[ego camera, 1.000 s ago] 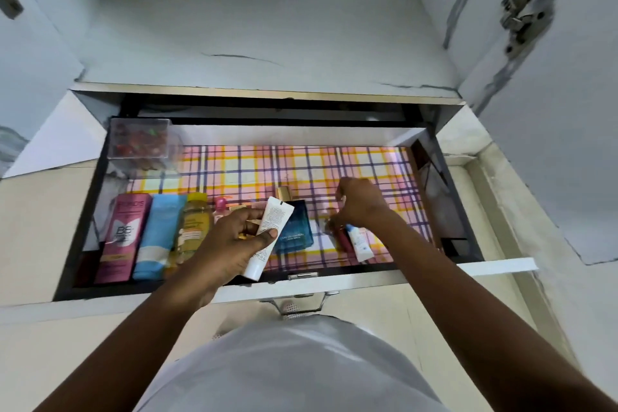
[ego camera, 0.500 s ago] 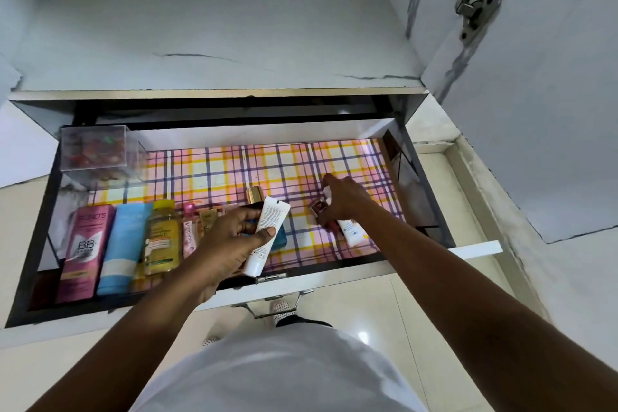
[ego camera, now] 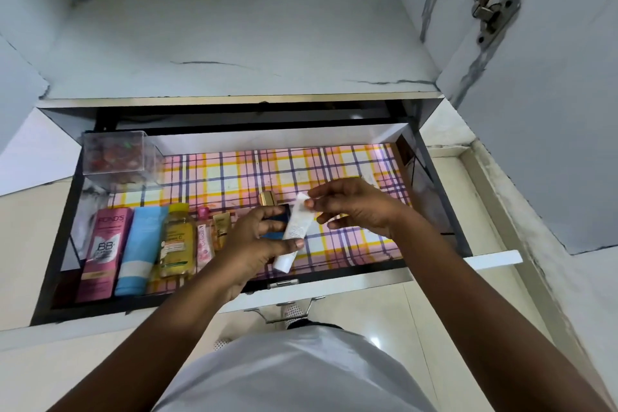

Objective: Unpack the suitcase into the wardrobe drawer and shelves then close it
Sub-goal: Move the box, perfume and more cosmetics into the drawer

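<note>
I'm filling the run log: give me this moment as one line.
left hand: holds white tube | right hand: pinches tube's top end | drawer: open | phase: placing toiletries

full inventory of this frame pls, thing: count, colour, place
drawer: 1, black frame, pulled open under shelf
liner: 1, pink-yellow plaid, drawer floor
clear box: 1, red bits inside, back left corner
pink carton: 1, front left
blue tube: 1, beside carton
yellow bottle: 1, right of blue tube
pink bottle: 1, small, next along
gold tube: 1, small, next along
perfume: 1, blue, gold cap, behind left hand
white tube: 1, held above drawer
shelf: 1, grey marbled, above drawer
hinge: 1, metal, right door
hands: left grips white tube; right pinches its top
</note>
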